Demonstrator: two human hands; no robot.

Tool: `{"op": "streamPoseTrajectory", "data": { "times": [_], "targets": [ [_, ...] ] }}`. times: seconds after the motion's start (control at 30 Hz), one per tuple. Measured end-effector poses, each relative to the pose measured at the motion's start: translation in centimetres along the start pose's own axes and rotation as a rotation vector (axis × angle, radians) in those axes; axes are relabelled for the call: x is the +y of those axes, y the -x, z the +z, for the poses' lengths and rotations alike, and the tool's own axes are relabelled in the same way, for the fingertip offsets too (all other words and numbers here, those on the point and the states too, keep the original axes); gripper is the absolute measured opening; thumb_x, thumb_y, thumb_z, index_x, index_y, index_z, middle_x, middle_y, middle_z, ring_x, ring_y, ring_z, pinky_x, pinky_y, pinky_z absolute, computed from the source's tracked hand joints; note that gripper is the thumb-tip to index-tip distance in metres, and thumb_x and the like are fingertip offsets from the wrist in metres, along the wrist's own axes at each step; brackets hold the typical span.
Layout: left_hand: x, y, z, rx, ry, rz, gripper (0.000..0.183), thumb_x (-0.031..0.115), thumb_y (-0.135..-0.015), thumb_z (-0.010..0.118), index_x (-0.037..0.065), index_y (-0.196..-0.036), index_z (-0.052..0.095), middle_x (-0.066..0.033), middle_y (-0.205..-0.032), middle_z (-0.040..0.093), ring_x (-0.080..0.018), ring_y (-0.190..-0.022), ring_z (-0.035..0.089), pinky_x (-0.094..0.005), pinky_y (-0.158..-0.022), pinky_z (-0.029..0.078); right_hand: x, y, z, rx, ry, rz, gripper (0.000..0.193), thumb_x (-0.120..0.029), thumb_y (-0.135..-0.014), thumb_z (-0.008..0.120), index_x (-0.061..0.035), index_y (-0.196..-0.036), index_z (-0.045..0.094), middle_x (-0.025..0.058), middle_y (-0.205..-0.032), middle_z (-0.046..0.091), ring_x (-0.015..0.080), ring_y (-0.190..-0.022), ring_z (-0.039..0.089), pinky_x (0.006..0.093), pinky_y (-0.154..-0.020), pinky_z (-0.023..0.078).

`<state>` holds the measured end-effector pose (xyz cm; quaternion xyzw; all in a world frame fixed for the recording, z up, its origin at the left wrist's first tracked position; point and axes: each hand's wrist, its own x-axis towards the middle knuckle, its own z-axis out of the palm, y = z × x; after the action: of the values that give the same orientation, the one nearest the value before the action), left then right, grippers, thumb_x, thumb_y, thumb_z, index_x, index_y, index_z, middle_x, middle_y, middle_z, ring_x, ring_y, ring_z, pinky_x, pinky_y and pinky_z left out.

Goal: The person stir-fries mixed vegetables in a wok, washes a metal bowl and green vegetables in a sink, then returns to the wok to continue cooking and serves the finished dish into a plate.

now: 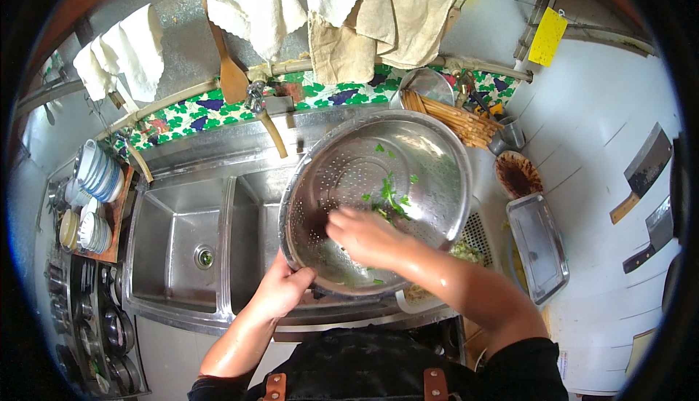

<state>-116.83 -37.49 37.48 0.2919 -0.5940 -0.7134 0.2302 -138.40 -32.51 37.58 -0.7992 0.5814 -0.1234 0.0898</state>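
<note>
A large metal colander (437,153) is held tilted above the sink's right part and the counter beside it. My left hand (287,281) grips its near-left rim, thumb on top. Inside the colander is my right hand (360,235), fingers curled together and slightly blurred near the perforated bottom. What those fingers hold, if anything, is hidden. Bits of green leaves (392,196) cling to the colander's inner wall, to the right of and beyond my right hand.
A steel double sink (175,233) lies left, under a tap (256,97). Beneath the colander's right side sits a white perforated basket (477,233) with chopped pale-green vegetables. Chopsticks (451,121), a metal tray (539,248) and wall-hung cleavers (648,161) are right; stacked bowls (102,172) are left.
</note>
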Motion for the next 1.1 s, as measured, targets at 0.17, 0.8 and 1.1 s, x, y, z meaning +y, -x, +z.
{"op": "streamPoseTrajectory", "data": {
  "times": [0.17, 0.8, 1.1],
  "targets": [
    [0.1, -0.4, 0.0, -0.041, -0.035, -0.041, 0.043, -0.008, -0.082, 0.052, -0.001, -0.125, 0.050, -0.0051, -0.111, 0.061, -0.0151, -0.104, 0.056, -0.0300, -0.090, 0.044, -0.3, -0.3, 0.8, 0.538, -0.033, 0.065, 0.022, 0.000, -0.078, 0.052, -0.0009, -0.096, 0.064, 0.0129, -0.096, 0.060, 0.0279, -0.098, 0.060, 0.0400, -0.081, 0.054],
    [-0.4, -0.9, -0.4, -0.004, -0.077, -0.002, 0.057, -0.009, -0.084, 0.048, 0.004, -0.138, 0.036, -0.0046, -0.120, 0.054, -0.0125, -0.108, 0.049, -0.0265, -0.093, 0.039, 2.8, 3.3, -0.5, 0.138, 0.100, 0.340, 0.031, 0.006, -0.075, 0.051, 0.0006, -0.104, 0.060, 0.0164, -0.111, 0.057, 0.0334, -0.105, 0.057, 0.0432, -0.088, 0.050],
    [-0.5, -0.9, 0.7, 0.009, -0.133, 0.093, 0.061, -0.008, -0.084, 0.049, 0.006, -0.141, 0.032, -0.0040, -0.112, 0.055, -0.0075, -0.090, 0.052, -0.0214, -0.073, 0.044, 2.1, 3.3, -2.3, -0.141, 0.065, 0.493, 0.028, 0.004, -0.083, 0.047, 0.0012, -0.107, 0.060, 0.0205, -0.109, 0.057, 0.0314, -0.104, 0.057, 0.0398, -0.094, 0.045]
  ]
}}
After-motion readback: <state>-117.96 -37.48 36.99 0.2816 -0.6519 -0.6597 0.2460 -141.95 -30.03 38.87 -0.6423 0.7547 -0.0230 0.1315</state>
